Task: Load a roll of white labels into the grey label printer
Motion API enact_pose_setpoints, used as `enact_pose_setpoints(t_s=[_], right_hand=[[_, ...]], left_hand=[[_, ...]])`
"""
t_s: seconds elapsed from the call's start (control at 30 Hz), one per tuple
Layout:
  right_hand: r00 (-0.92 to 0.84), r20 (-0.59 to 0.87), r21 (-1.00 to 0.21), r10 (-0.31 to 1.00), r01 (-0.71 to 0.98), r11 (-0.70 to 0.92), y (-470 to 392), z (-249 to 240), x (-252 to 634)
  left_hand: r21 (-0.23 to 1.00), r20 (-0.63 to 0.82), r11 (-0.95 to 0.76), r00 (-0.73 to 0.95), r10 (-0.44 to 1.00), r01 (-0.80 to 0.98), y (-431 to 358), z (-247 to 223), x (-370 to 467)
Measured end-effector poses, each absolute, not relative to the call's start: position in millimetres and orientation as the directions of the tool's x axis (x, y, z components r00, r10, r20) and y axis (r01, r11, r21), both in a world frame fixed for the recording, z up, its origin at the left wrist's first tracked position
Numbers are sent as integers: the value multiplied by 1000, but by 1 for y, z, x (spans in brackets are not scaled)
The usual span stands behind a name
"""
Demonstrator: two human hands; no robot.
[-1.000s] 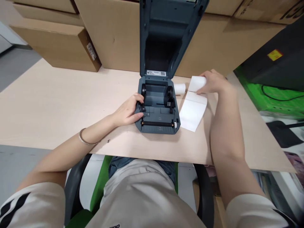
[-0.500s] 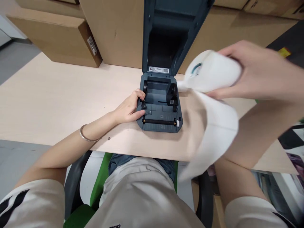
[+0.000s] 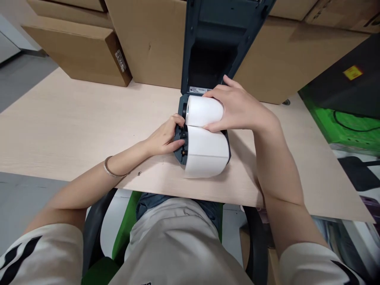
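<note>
A dark blue-grey label printer (image 3: pixel 179 155) stands on the table with its lid (image 3: pixel 224 27) raised at the back. My right hand (image 3: pixel 233 105) is closed around a white label roll (image 3: pixel 203 111), which lies in or just over the printer's roll bay. From the roll, a loose strip of labels (image 3: pixel 208 156) runs forward across the printer and curls past its front edge, covering the roller. My left hand (image 3: pixel 168 134) grips the printer's left side, fingertips at the inner edge and thumb nearer the front.
Cardboard boxes (image 3: pixel 80 51) stand along the back of the pale wooden table (image 3: pixel 74 130). At the right are a dark box with a yellow label (image 3: pixel 353 72) and a green surface (image 3: pixel 350 132) with a black cable. A chair armrest (image 3: pixel 255 241) shows below the table edge.
My right hand has brought the label roll left, from beside the printer to its roll bay. The loose strip now lies over the printer's front. My left hand stays on the printer's left side.
</note>
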State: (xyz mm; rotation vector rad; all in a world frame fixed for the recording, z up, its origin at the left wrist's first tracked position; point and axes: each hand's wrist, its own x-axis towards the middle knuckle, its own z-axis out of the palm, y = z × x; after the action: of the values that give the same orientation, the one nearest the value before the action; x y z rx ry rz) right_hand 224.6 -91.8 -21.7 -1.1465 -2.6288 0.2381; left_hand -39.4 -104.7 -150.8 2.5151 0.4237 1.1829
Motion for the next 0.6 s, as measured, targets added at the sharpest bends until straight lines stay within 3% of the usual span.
enact_pose_setpoints(t_s=[0.27, 0.6], right_hand=[[-653, 118, -253, 748, 709, 658, -84, -27, 229], [-642, 129, -151, 755, 740, 655, -74, -44, 218]], left_hand=[[412, 682, -901, 610, 404, 136, -105, -152, -40], [399, 692, -908, 608, 389, 128, -105, -151, -38]])
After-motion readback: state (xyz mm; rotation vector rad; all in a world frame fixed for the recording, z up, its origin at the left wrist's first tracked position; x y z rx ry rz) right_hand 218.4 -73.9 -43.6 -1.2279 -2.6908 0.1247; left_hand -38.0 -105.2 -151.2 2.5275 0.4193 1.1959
